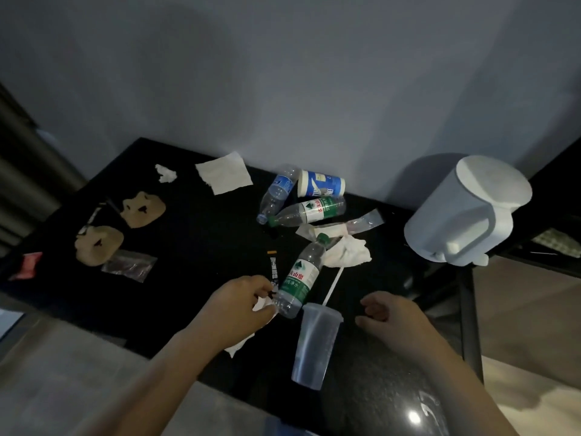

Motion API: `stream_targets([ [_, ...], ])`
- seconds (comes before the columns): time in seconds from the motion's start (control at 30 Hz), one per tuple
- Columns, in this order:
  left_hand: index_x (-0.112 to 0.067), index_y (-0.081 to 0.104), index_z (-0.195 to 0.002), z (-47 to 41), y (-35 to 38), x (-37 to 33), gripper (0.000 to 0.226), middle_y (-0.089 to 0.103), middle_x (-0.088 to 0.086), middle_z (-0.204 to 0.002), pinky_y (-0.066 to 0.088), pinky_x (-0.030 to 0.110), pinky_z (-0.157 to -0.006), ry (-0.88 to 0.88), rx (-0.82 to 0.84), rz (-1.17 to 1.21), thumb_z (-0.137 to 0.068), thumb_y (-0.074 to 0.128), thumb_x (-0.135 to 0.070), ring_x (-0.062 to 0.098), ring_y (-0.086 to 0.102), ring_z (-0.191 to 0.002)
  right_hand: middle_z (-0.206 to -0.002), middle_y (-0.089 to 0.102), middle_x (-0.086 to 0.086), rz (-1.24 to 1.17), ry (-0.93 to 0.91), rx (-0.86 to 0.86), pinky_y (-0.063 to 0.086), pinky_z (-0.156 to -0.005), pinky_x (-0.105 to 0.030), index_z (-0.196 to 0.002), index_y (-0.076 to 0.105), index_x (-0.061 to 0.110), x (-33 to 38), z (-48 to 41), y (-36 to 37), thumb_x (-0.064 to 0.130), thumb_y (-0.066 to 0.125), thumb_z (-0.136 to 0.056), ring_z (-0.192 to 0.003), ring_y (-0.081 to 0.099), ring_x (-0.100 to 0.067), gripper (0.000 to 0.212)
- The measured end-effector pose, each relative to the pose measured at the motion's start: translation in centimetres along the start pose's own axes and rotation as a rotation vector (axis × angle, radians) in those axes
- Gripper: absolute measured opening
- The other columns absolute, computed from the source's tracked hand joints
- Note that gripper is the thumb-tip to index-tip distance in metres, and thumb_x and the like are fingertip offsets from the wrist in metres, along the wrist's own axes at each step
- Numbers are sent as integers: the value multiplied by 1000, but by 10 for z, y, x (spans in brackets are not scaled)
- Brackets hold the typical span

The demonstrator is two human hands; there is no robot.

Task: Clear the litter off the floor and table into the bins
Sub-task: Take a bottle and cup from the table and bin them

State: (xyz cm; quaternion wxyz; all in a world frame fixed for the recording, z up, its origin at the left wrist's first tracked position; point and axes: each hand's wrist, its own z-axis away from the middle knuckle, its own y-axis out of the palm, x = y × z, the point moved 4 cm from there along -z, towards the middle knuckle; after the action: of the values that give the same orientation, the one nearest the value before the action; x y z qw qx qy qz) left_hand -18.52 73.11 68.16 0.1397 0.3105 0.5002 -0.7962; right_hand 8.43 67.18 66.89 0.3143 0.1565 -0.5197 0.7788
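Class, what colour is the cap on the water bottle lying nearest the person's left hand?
The cap is green; the head view shows it.

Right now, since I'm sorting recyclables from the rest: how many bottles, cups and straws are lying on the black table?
Plastic bottles: 3
Cups: 2
Straw: 1
Total: 6
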Motion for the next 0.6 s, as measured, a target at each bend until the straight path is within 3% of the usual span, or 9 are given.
stream_targets([
  [0.23,-31,60,-112,-41,10,-3,29,60,-15,-103,47,12,-75,59,104,-15,-84,67,-35,-4,57,-88,-101,62,12,-49,101,-8,39,-67,-4,-117,61,27,-11,-19,3,37,73,-82,-91,58,2,39],
  [0.37,-29,59,-116,-63,8,2,33,60,-12,-108,44,9,-75,89,172,-54,-84,67,-35,-3,56,-91,-103,64,9,-89,194,-3,48,-81,-17,-118,61,25,-13,-22,15,36,73,-81,-97,61,-4,40],
  [0.47,-27,59,-116,-82,8,5,33,60,-11,-111,47,16,-80,126,238,-104,-85,67,-34,0,56,-95,-106,63,7,-122,276,-48,49,-83,-22,-119,60,24,-10,-24,26,36,72,-81,-98,60,-8,41],
  [0.6,-24,59,-117,-108,12,3,33,60,-9,-114,49,23,-85,190,336,-175,-86,65,-32,3,56,-97,-107,59,11,-125,372,-122,39,-64,-12,-119,59,29,-4,-19,47,35,70,-82,-87,53,-2,39],
])
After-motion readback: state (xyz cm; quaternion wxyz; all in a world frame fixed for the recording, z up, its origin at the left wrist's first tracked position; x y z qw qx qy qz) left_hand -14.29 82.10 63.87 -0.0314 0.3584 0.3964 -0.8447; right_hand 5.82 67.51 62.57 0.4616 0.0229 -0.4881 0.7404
